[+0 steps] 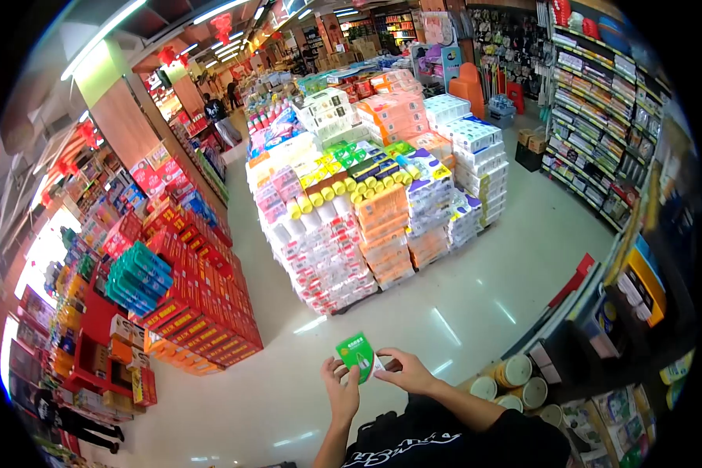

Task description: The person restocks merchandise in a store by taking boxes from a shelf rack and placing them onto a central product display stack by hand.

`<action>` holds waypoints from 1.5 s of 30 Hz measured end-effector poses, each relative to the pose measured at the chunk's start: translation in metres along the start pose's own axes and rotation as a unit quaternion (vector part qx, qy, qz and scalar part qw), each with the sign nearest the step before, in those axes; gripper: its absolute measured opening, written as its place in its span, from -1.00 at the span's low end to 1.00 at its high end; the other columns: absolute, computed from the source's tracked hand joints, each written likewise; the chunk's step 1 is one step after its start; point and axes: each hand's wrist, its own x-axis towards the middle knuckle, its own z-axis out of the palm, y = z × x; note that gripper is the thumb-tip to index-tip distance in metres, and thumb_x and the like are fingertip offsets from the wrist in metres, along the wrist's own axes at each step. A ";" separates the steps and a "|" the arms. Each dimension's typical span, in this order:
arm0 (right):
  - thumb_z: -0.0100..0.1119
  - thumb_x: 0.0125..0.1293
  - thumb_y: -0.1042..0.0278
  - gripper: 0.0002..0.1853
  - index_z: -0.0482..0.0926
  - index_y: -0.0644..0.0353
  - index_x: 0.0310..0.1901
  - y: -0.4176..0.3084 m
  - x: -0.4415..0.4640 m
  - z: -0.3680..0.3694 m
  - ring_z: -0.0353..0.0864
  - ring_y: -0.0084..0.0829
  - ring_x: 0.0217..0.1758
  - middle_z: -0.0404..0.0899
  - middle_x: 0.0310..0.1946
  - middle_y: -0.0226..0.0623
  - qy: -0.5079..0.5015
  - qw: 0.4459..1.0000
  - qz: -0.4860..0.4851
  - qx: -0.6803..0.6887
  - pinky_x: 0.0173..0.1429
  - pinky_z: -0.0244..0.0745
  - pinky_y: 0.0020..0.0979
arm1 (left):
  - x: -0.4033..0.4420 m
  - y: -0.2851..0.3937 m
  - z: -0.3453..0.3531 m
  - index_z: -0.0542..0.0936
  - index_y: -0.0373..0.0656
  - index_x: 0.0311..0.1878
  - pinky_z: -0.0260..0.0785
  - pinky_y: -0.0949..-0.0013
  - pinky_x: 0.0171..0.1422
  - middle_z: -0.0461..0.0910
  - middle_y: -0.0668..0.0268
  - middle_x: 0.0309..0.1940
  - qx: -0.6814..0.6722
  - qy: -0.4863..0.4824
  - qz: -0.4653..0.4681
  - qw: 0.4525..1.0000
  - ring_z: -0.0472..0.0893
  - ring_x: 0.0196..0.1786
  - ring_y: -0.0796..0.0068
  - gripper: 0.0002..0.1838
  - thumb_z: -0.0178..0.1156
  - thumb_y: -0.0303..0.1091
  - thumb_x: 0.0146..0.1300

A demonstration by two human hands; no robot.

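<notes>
A small green packet (356,352) with pale print and a picture on its front is held up in front of my chest, tilted slightly. A white and reddish strip shows along its right side. My left hand (342,388) grips the lower left edge, thumb on the front. From the other side, my right hand (405,371) pinches the right edge between thumb and fingers. Whether the packet is a thin box or a pouch is too small to tell.
Ahead stands a large block of stacked tissue packs (327,257). Red cartons (203,304) are piled at left, with teal packs (139,277) on top. Shelves (593,117) line the right, and round containers (515,370) sit close by my right arm. People (218,117) stand farther off.
</notes>
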 end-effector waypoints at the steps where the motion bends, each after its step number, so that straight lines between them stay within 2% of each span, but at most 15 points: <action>1: 0.45 0.28 0.23 -0.41 0.51 0.30 0.27 -0.001 0.025 -0.009 0.71 -0.39 -0.04 0.67 0.05 -0.13 0.005 1.000 0.004 0.002 0.03 0.63 -0.38 | 0.024 0.000 0.008 0.18 -0.32 0.43 0.46 0.21 0.27 0.38 0.05 0.22 -0.003 0.000 0.005 1.000 0.49 0.27 0.16 -0.33 0.28 -0.42 0.38; 5: 0.43 0.31 0.32 -0.44 0.49 0.36 0.28 0.003 0.113 -0.035 0.65 -0.53 -0.02 0.65 0.07 -0.23 0.019 0.999 0.028 0.026 0.07 0.59 -0.44 | 0.100 -0.009 0.034 0.19 -0.37 0.39 0.48 0.17 0.27 0.31 0.04 0.27 0.001 -0.030 0.026 0.999 0.46 0.30 0.14 -0.36 0.29 -0.41 0.39; 8: 0.41 0.34 0.37 -0.48 0.50 0.37 0.27 -0.005 0.173 -0.052 0.63 -0.59 -0.04 0.66 0.05 -0.27 0.044 0.993 -0.012 0.105 0.08 0.56 -0.50 | 0.151 -0.004 0.063 0.26 -0.31 0.41 0.52 0.18 0.20 0.30 0.06 0.25 0.004 0.013 0.081 0.997 0.48 0.26 0.19 -0.35 0.32 -0.39 0.35; 11: 0.39 0.35 0.24 -0.45 0.52 0.42 0.25 0.022 0.242 -0.064 0.62 -0.64 -0.19 0.71 -0.11 -0.28 0.087 0.989 -0.023 0.118 -0.10 0.55 -0.54 | 0.207 0.011 0.085 0.26 -0.29 0.47 0.53 0.22 0.15 0.28 0.06 0.27 0.108 0.010 0.080 0.991 0.49 0.25 0.21 -0.31 0.32 -0.38 0.36; 14: 0.39 0.36 0.27 -0.46 0.52 0.43 0.25 0.029 0.311 -0.085 0.59 -0.68 -0.18 0.69 -0.13 -0.30 0.100 0.991 0.002 0.092 -0.11 0.53 -0.57 | 0.273 0.011 0.101 0.26 -0.25 0.50 0.54 0.26 0.11 0.26 0.06 0.28 0.050 -0.017 0.038 0.998 0.52 0.21 0.23 -0.29 0.32 -0.38 0.36; 18: 0.36 0.39 0.32 -0.54 0.55 0.42 0.21 0.010 0.402 -0.103 0.62 -0.65 -0.14 0.68 -0.13 -0.30 0.116 0.982 -0.016 0.150 -0.08 0.57 -0.53 | 0.376 -0.010 0.121 0.19 -0.26 0.51 0.54 0.30 0.07 0.28 0.04 0.26 -0.007 -0.032 0.076 0.997 0.56 0.15 0.26 -0.25 0.32 -0.42 0.34; 19: 0.32 0.42 0.32 -0.56 0.54 0.43 0.21 0.007 0.425 -0.108 0.64 -0.61 -0.11 0.67 -0.11 -0.28 0.111 0.983 -0.008 0.144 -0.07 0.59 -0.52 | 0.401 -0.009 0.127 0.17 -0.33 0.47 0.53 0.29 0.09 0.31 0.02 0.24 -0.030 -0.027 0.093 0.995 0.56 0.16 0.25 -0.27 0.32 -0.44 0.35; 22: 0.30 0.43 0.34 -0.56 0.52 0.44 0.22 0.003 0.497 -0.123 0.66 -0.58 -0.11 0.66 -0.09 -0.26 0.099 0.986 0.006 0.134 -0.07 0.60 -0.52 | 0.470 0.007 0.139 0.19 -0.39 0.41 0.52 0.26 0.14 0.35 0.00 0.22 -0.011 -0.021 0.086 0.996 0.55 0.19 0.23 -0.33 0.30 -0.43 0.37; 23: 0.29 0.43 0.35 -0.59 0.53 0.43 0.20 -0.001 0.520 -0.126 0.67 -0.56 -0.13 0.67 -0.09 -0.26 0.102 0.985 0.010 0.139 -0.08 0.61 -0.49 | 0.489 0.018 0.142 0.19 -0.39 0.38 0.51 0.28 0.18 0.32 0.05 0.26 -0.012 -0.020 0.063 0.998 0.54 0.21 0.27 -0.37 0.28 -0.46 0.37; 26: 0.28 0.43 0.35 -0.60 0.53 0.43 0.17 -0.001 0.588 -0.134 0.67 -0.55 -0.14 0.68 -0.10 -0.24 0.097 0.982 -0.001 0.162 -0.07 0.62 -0.49 | 0.555 0.008 0.152 0.19 -0.39 0.38 0.50 0.24 0.22 0.33 0.04 0.27 -0.010 0.004 0.094 0.996 0.53 0.24 0.24 -0.36 0.29 -0.45 0.37; 32: 0.29 0.43 0.31 -0.58 0.52 0.46 0.15 0.011 0.712 -0.145 0.71 -0.52 -0.15 0.68 -0.10 -0.19 0.092 0.982 0.036 0.161 -0.06 0.63 -0.49 | 0.657 0.015 0.166 0.15 -0.41 0.47 0.50 0.21 0.29 0.18 -0.04 0.37 0.059 0.040 0.083 0.994 0.46 0.33 0.13 -0.26 0.30 -0.36 0.38; 38: 0.29 0.39 0.23 -0.61 0.60 0.44 0.04 0.014 0.802 -0.151 0.72 -0.52 -0.15 0.72 -0.25 -0.23 0.035 0.993 0.063 0.094 -0.11 0.56 -0.46 | 0.725 0.022 0.187 0.09 -0.41 0.54 0.48 0.18 0.32 0.12 -0.06 0.37 0.096 0.127 0.043 0.986 0.44 0.31 0.11 -0.19 0.30 -0.37 0.38; 39: 0.32 0.36 0.20 -0.59 0.63 0.45 0.00 0.020 0.814 -0.150 0.74 -0.43 -0.15 0.74 -0.24 -0.16 0.027 0.994 0.061 0.090 -0.08 0.56 -0.41 | 0.734 0.022 0.189 0.05 -0.42 0.55 0.49 0.20 0.32 0.10 -0.07 0.40 0.091 0.135 0.037 0.986 0.44 0.32 0.11 -0.17 0.30 -0.37 0.38; 42: 0.29 0.42 0.29 -0.62 0.60 0.47 0.07 0.035 0.840 -0.142 0.69 -0.57 -0.23 0.73 -0.22 -0.25 0.019 1.000 0.011 0.023 -0.14 0.58 -0.52 | 0.754 0.021 0.197 0.02 -0.45 0.55 0.51 0.22 0.30 0.07 -0.07 0.43 0.067 0.171 0.000 0.983 0.43 0.35 0.12 -0.16 0.29 -0.40 0.38; 45: 0.29 0.37 0.22 -0.55 0.61 0.51 0.07 0.029 0.846 -0.139 0.74 -0.39 -0.22 0.75 -0.25 -0.07 0.009 1.000 0.019 0.006 -0.10 0.59 -0.39 | 0.762 0.021 0.199 -0.01 -0.47 0.54 0.55 0.27 0.22 0.07 -0.05 0.46 0.072 0.186 -0.020 0.980 0.43 0.36 0.15 -0.17 0.26 -0.45 0.40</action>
